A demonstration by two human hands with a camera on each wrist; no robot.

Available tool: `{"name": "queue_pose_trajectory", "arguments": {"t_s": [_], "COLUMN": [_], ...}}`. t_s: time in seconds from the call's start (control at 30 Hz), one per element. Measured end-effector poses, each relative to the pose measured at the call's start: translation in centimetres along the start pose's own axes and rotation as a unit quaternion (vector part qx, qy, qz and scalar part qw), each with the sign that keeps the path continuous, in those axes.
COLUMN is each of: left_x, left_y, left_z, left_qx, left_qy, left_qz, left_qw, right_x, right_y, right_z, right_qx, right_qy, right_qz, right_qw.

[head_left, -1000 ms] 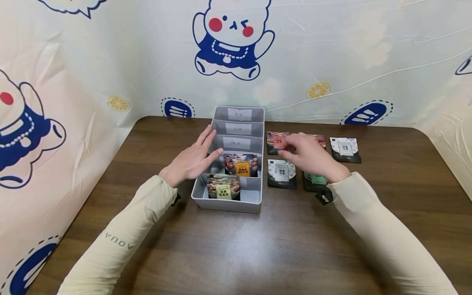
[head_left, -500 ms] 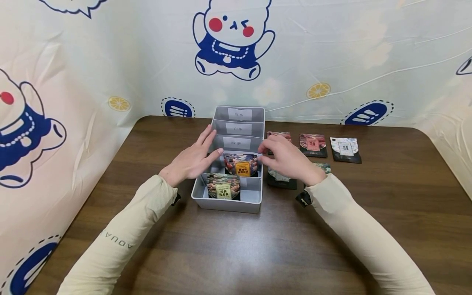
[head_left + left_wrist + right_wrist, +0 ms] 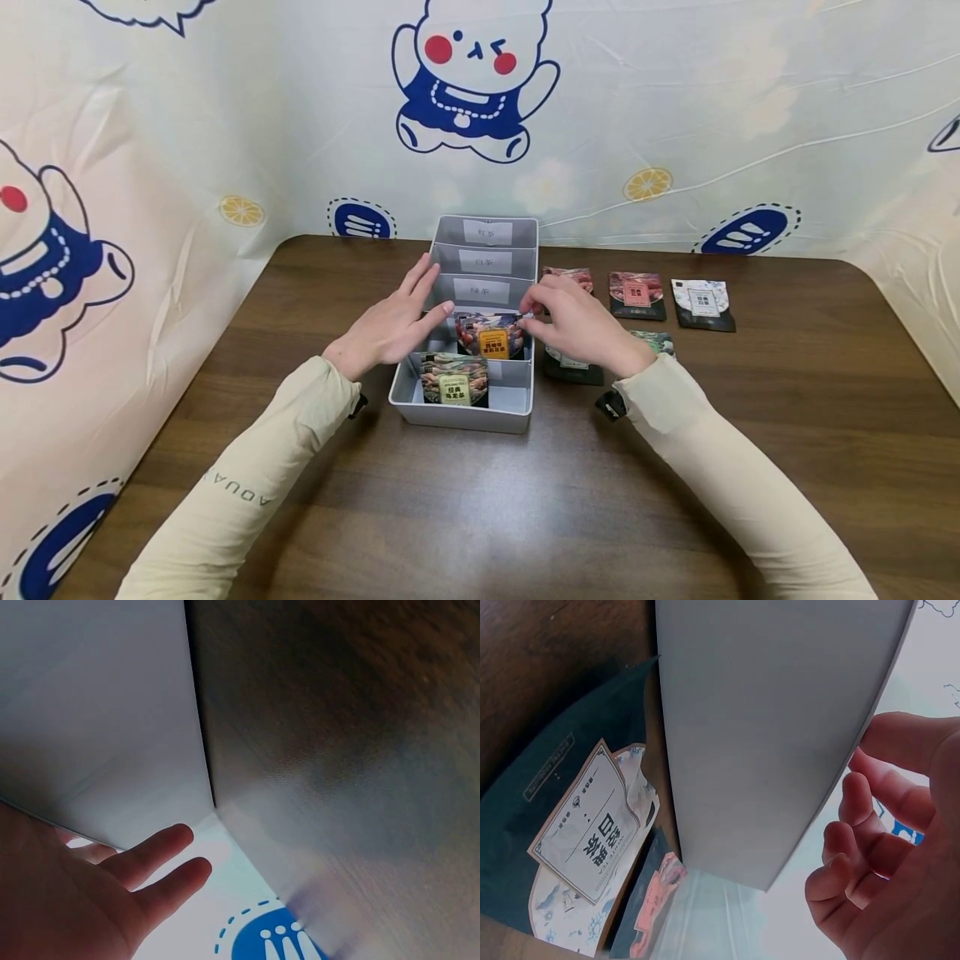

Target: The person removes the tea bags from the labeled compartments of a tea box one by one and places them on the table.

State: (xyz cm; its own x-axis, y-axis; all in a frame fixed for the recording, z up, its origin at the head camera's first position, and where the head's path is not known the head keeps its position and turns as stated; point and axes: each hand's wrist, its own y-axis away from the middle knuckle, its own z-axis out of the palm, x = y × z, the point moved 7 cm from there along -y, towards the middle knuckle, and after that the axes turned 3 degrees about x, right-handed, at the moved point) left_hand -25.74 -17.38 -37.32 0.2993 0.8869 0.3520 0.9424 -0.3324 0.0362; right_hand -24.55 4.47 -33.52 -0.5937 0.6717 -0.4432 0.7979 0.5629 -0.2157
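A grey divided box (image 3: pixel 462 417) stands on the table, its back compartments bearing white handwritten labels. A tea packet with an orange label (image 3: pixel 495 342) sits upright in its second compartment from the front. My right hand (image 3: pixel 585 325) is at the box's right rim, thumb and forefinger pinching that packet's upper right corner; the rim hides those fingertips in the right wrist view. My left hand (image 3: pixel 393 325) rests along the left rim with straight, spread fingers. In the front compartment leans a tea packet with a yellow-green label (image 3: pixel 454 385).
Right of the box lie several tea packets: a red one (image 3: pixel 637 296), a white one (image 3: pixel 703 304), another white-labelled one (image 3: pixel 585 825) partly under my right hand, a green one (image 3: pixel 658 340) mostly hidden by it. A printed cloth (image 3: pixel 600 108) hangs behind the table (image 3: pixel 375 517).
My right hand has moved left from over the red packets to the box's right rim, at the orange-labelled packet's corner. The left hand and box have stayed put.
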Motion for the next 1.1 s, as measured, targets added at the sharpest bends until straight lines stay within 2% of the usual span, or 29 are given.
{"name": "queue_pose_trajectory", "arguments": {"t_s": [0.23,0.8,0.93,1.1], "left_x": [0.0,0.1,0.1,0.1], "left_y": [0.0,-0.1,-0.1,-0.1], "left_z": [0.0,-0.1,-0.1,0.0], "left_qx": [0.002,0.004,0.004,0.002], "left_qy": [0.0,0.001,0.001,0.002], "left_qz": [0.001,0.002,0.002,0.001], "left_qw": [1.0,1.0,1.0,1.0], "right_x": [-0.1,-1.1,-1.5,-1.8], "right_y": [0.0,0.5,0.6,0.7], "right_z": [0.1,0.4,0.6,0.9], "right_qx": [0.0,-0.016,-0.026,-0.052], "right_qy": [-0.001,-0.02,-0.028,-0.032], "right_qz": [0.004,-0.024,-0.034,-0.02], "right_qw": [1.0,0.9994,0.9987,0.9979]}}
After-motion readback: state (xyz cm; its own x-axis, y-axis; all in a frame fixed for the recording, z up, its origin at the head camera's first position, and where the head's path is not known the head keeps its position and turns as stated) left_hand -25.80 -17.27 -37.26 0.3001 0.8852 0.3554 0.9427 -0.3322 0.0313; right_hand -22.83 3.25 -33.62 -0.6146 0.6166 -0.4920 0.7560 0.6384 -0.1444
